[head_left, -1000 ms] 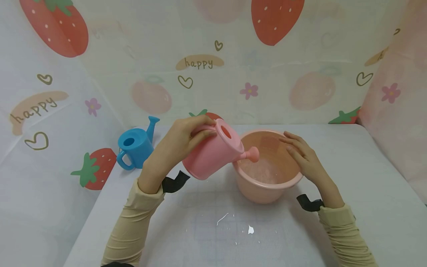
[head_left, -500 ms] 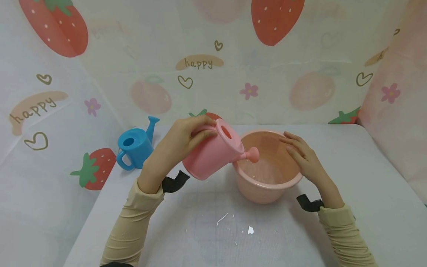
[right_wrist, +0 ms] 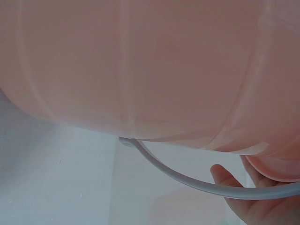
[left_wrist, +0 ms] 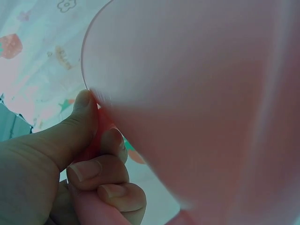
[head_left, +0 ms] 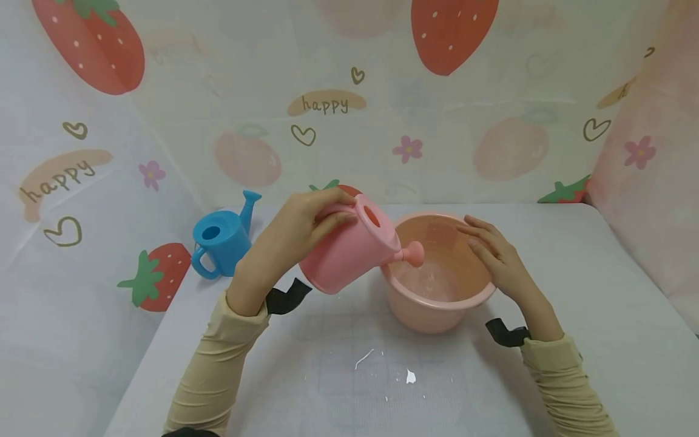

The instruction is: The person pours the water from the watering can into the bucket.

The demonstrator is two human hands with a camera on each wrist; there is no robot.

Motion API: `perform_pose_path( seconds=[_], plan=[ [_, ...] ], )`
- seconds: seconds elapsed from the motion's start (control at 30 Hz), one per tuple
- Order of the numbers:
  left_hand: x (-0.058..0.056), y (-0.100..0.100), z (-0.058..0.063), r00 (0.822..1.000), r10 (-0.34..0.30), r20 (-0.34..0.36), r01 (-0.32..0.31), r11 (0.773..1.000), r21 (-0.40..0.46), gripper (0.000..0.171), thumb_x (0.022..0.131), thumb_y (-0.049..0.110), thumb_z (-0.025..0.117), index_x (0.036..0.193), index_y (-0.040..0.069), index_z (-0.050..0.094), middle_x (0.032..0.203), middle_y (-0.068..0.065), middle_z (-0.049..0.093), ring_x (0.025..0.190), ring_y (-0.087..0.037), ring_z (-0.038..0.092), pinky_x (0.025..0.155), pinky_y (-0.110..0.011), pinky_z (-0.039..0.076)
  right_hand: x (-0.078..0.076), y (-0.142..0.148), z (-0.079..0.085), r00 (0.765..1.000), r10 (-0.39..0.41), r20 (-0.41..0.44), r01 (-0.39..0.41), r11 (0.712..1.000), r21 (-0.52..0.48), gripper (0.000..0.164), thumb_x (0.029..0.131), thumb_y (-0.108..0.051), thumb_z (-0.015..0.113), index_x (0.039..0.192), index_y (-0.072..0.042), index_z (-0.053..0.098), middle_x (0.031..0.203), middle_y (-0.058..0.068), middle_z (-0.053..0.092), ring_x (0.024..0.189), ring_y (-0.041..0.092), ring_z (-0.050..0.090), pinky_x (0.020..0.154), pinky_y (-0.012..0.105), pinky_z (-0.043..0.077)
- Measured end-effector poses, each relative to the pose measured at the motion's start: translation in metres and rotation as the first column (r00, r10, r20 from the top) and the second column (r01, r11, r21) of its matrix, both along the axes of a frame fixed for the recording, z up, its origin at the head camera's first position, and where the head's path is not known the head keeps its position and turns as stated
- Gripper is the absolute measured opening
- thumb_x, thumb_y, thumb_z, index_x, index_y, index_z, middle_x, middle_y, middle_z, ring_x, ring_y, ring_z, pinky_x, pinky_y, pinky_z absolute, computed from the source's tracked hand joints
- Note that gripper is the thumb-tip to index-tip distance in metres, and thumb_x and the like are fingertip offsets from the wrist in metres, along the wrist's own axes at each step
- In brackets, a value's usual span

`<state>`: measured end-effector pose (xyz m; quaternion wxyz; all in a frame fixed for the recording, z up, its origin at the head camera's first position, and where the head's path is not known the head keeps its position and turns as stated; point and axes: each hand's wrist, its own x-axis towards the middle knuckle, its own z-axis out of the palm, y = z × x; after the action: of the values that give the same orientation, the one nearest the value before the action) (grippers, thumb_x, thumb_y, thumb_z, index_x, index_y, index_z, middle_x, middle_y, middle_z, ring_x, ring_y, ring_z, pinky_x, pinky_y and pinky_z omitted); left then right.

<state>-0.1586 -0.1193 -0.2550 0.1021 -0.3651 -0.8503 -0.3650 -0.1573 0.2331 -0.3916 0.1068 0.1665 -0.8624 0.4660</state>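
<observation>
My left hand (head_left: pixel 306 221) grips a pink watering can (head_left: pixel 349 252) by its handle, thumb and curled fingers around it in the left wrist view. The can is off the table and tilted to the right. Its round sprinkler head (head_left: pixel 415 253) points over the left rim of a peach-pink bucket (head_left: pixel 431 318). At the bucket's right rim rests my right hand (head_left: pixel 499 261), fingers fairly straight and reaching over the edge. In the right wrist view, fingertips (right_wrist: pixel 222 176) show beside a pale grey bail handle (right_wrist: pixel 197 183) below the bucket's wall (right_wrist: pixel 140 70).
A blue watering can (head_left: pixel 224 243) stands upright at the back left of the white table (head_left: pixel 590 273). Small shiny wet spots (head_left: pixel 411 376) lie in front of the bucket. Fruit-printed cloth (head_left: pixel 338 152) closes in the back and both sides.
</observation>
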Motion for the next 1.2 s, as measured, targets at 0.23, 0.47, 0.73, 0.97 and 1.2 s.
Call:
perform_pose_path(
  seconds=[0.23,0.47,0.73,0.97,1.2],
  plan=[
    [0.001,0.0017,0.0023,1.0,-0.01,-0.004,0.01,1.0,0.001,0.022,0.089,0.023,0.061,0.109,0.016,0.064,0.108,0.003,0.064,0.091,-0.01,0.058,0.078,-0.026,0.052,0.0013,0.0005,0.0008,1.0,0.001,-0.007,-0.001,1.0,-0.001,0.035,0.099,-0.02,0.045,0.131,-0.011,0.052,0.146,0.002,0.035,0.138,0.023,0.025,0.103,0.056,0.029],
    [0.0016,0.0018,0.0039,1.0,0.006,-0.005,-0.006,1.0,-0.023,0.023,0.089,0.024,0.061,0.111,0.017,0.063,0.105,0.003,0.064,0.09,-0.012,0.057,0.075,-0.026,0.052,0.0008,0.0011,0.0003,1.0,-0.001,-0.014,0.002,1.0,0.009,0.034,0.098,-0.019,0.045,0.131,-0.011,0.052,0.146,0.01,0.035,0.138,0.025,0.025,0.104,0.059,0.026],
    [0.001,0.0024,0.0049,1.0,-0.014,-0.023,0.014,1.0,-0.022,0.023,0.089,0.024,0.062,0.11,0.016,0.064,0.104,0.003,0.064,0.089,-0.011,0.058,0.077,-0.025,0.052,0.0019,0.0001,0.001,1.0,0.003,-0.012,-0.003,1.0,0.004,0.034,0.098,-0.018,0.045,0.131,-0.01,0.052,0.146,0.01,0.035,0.138,0.027,0.024,0.103,0.06,0.026],
    [0.0001,0.0039,0.0055,0.998,-0.034,-0.05,0.033,0.999,-0.022,0.022,0.088,0.022,0.062,0.108,0.014,0.064,0.103,0.002,0.065,0.089,-0.011,0.059,0.079,-0.025,0.051,0.0042,-0.0006,0.0034,1.0,0.005,-0.004,-0.005,1.0,-0.001,0.035,0.098,-0.018,0.045,0.131,-0.01,0.052,0.146,0.006,0.035,0.138,0.027,0.024,0.103,0.06,0.025],
    [0.0,0.0049,0.0079,0.996,-0.041,-0.075,0.038,0.999,-0.037,0.022,0.088,0.022,0.062,0.108,0.012,0.064,0.101,0.001,0.065,0.088,-0.011,0.059,0.08,-0.026,0.051,0.0049,-0.0004,0.0047,1.0,0.009,-0.005,-0.009,1.0,-0.006,0.034,0.098,-0.016,0.045,0.131,-0.01,0.052,0.146,0.008,0.035,0.138,0.028,0.024,0.103,0.06,0.025]
  ],
)
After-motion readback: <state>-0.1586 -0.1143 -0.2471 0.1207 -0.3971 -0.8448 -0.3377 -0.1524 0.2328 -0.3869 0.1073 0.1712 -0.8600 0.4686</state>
